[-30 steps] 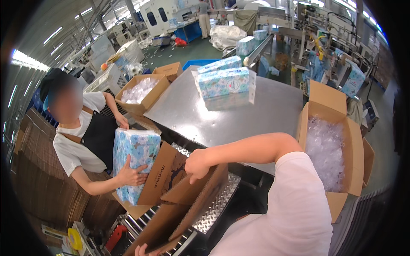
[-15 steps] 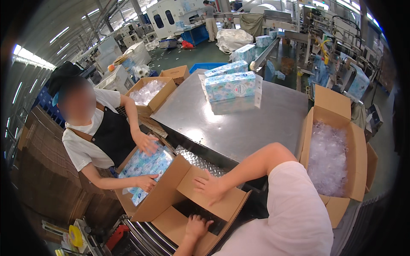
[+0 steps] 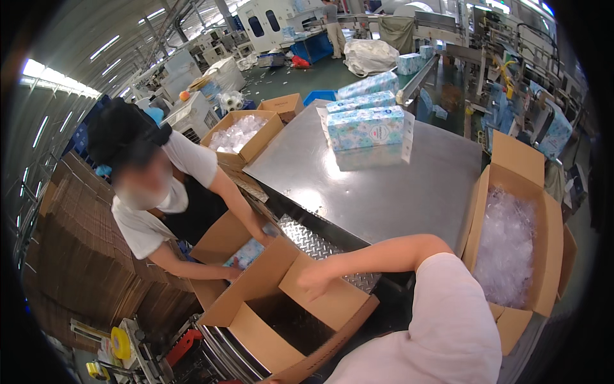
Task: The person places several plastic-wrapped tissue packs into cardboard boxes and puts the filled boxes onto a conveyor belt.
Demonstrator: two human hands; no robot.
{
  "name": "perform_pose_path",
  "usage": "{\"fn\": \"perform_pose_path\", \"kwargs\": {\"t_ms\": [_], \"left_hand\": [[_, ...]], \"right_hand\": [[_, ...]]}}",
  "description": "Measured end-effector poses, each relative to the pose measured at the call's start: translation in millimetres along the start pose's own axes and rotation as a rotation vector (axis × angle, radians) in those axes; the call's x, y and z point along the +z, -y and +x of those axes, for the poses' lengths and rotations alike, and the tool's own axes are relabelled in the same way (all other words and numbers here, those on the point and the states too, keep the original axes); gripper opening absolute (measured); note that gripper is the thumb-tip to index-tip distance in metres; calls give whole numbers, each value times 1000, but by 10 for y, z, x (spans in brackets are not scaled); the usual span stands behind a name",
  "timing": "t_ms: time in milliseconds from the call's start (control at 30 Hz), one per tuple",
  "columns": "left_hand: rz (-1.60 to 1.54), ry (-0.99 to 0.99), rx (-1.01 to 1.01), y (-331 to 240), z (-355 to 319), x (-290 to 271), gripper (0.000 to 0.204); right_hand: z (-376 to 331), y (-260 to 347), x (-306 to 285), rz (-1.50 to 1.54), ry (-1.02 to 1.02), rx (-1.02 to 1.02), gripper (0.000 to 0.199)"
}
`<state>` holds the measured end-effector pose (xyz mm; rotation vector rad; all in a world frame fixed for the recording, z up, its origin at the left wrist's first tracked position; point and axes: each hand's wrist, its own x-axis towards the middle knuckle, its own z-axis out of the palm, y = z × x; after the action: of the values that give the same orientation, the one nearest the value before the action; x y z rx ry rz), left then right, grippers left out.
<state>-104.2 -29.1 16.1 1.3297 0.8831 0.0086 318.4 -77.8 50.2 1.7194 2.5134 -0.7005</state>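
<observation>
A factory packing area; roller conveyor (image 3: 225, 353), stacked cardboard (image 3: 86, 237) and machinery (image 3: 265, 37) show it.

A plain white shirt (image 3: 409, 349) had a loose short sleeve (image 3: 451, 304) ending near the elbow (image 3: 430, 246); the right hand (image 3: 316, 280) was bare

A brown cardboard box (image 3: 336, 349) is standing open-topped just off the near edge of the metal table (image 3: 384, 192), sitting lower than the tabletop. Its flaps are spreading around a dark interior, whose bottom is staying too dim to make out. A long flap (image 3: 249, 281) is rising along the upper-left side; a short flap (image 3: 326, 299) is slanting on the side nearest the table, and another short flap (image 3: 265, 339) is facing it from the side farther from the table.
</observation>
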Motion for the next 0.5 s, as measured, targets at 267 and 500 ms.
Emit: {"fn": "perform_pose_path", "kwargs": {"t_ms": [267, 500], "left_hand": [[-132, -82, -269, -356, 319, 144, 89], [-196, 30, -215, -821, 339, 415, 56]], "right_hand": [[292, 469, -194, -156, -998, 121, 44], [-733, 494, 563, 298, -698, 409, 41]]}}
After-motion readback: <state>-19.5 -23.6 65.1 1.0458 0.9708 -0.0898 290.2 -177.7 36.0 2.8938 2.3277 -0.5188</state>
